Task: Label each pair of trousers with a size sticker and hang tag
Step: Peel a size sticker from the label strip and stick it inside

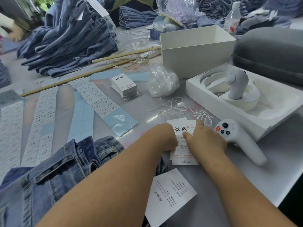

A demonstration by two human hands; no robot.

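Observation:
A small pile of white hang tags (181,128) with black characters lies on the grey table in front of me. My left hand (164,138) rests on the pile's left side, fingers curled onto a tag. My right hand (205,138) presses on the pile, thumb on a size sticker (182,141) stuck to the top tag, index finger stretched toward loose white strings (183,108). Blue denim trousers (54,169) lie at the lower left beside my left forearm. Strips of size stickers (98,99) on blue backing lie to the left. A second stack of tags (124,86) sits further back.
A white game controller (236,138) lies right of my right hand, next to an open white tray box (278,110). A white carton (195,51), a crumpled plastic bag (162,82), wooden rulers (78,79), a printed card (170,195) and piles of folded jeans (68,40) surround the work spot.

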